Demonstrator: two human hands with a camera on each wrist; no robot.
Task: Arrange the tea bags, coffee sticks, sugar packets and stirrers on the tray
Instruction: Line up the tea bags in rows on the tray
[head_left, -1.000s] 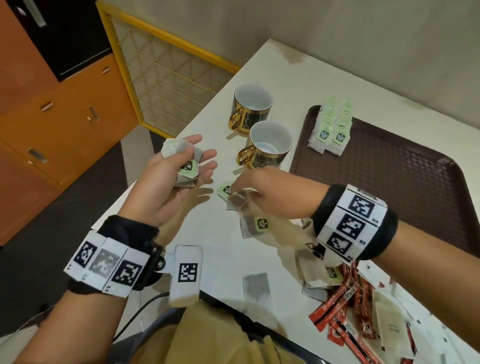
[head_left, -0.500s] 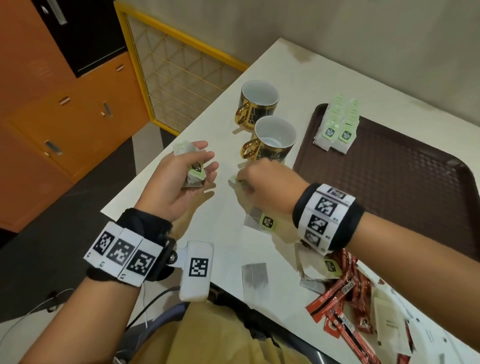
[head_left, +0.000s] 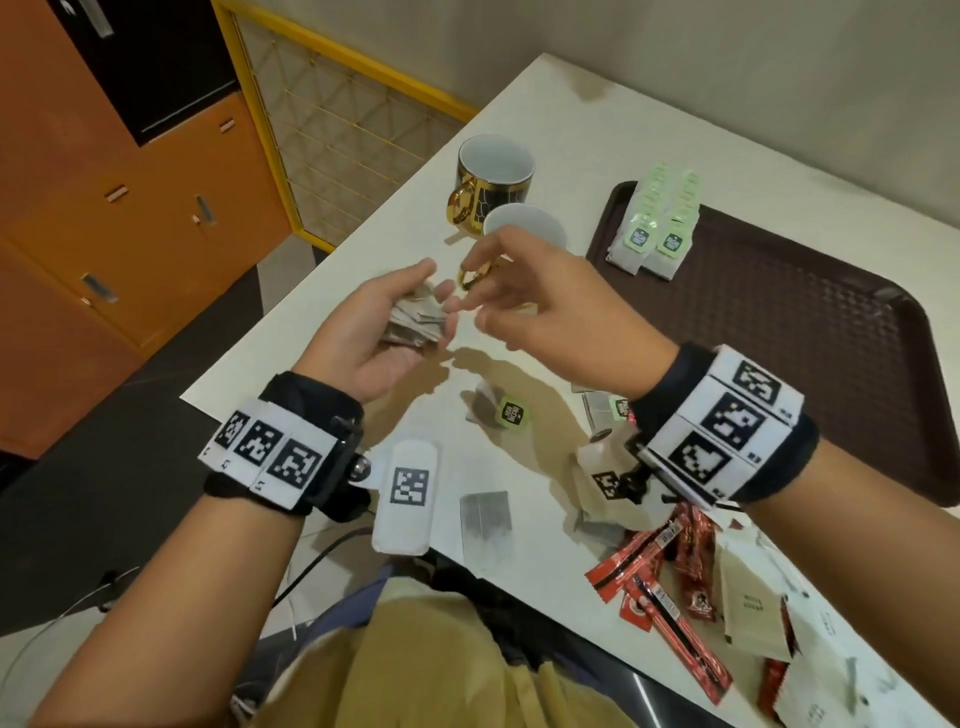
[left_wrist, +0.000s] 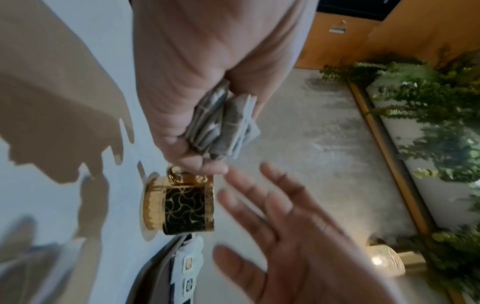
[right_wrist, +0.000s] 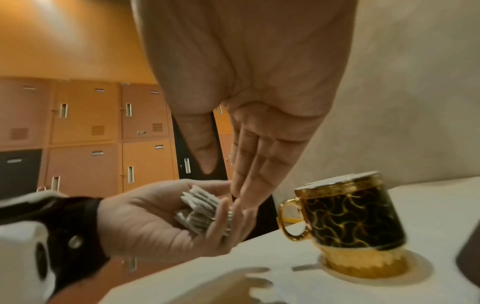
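My left hand (head_left: 435, 285) is held palm up above the table's left edge and grips a small stack of grey tea bags (head_left: 415, 323), thumb on top. The same stack (left_wrist: 223, 123) shows edge-on in the left wrist view. My right hand (head_left: 470, 292) hovers just right of it with straight, spread fingers (right_wrist: 249, 164), holding nothing, its fingertips near the stack (right_wrist: 200, 207). The dark brown tray (head_left: 779, 353) lies to the right, with two rows of green-tagged tea bags (head_left: 655, 234) in its far left corner. Loose tea bags (head_left: 503, 411) lie on the table below my hands.
Two black-and-gold mugs (head_left: 493, 174) stand left of the tray, the nearer one (right_wrist: 350, 216) close behind my right hand. Red coffee sticks (head_left: 657, 571) and beige packets (head_left: 748, 608) are heaped at the near right. The table's left edge drops to the floor beside orange cabinets (head_left: 130, 218).
My right hand lifted a tea bag from the table, brought it to the stack in my left hand, and is now empty. My left hand lowered slightly.
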